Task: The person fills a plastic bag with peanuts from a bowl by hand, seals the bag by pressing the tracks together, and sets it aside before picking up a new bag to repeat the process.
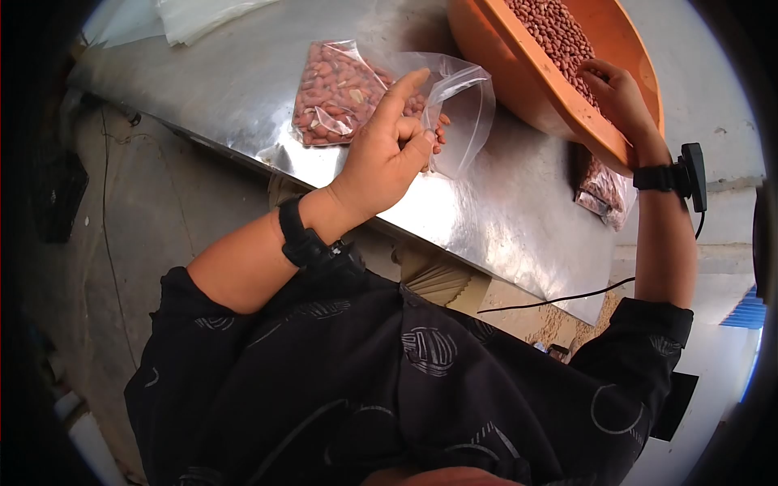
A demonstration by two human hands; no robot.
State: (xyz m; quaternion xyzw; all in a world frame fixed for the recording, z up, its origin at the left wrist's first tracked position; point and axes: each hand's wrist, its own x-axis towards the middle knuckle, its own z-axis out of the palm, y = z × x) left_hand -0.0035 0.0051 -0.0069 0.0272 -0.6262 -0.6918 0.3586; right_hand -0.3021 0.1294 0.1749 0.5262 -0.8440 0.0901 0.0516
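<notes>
A clear zip bag (470, 113) lies on the metal table, part-filled with reddish-skinned peanuts (334, 93). My left hand (387, 150) rests over its mouth end, index finger stretched out, thumb and other fingers bent and gripping the bag's near edge. Several loose peanuts (440, 134) show beside the thumb, at the bag's opening. Over the rim of a tilted orange basin (519, 77) reaches my right hand (617, 95). Its fingers are curled against the heap of peanuts (551, 32) inside; how many they hold is hidden.
Another packed bag of peanuts (604, 190) lies under the basin's right side. Clear plastic sheets or bags (207, 16) sit at the table's far left. The metal table (519, 235) has its near edge close to my body. A black cable (559, 300) hangs by my right arm.
</notes>
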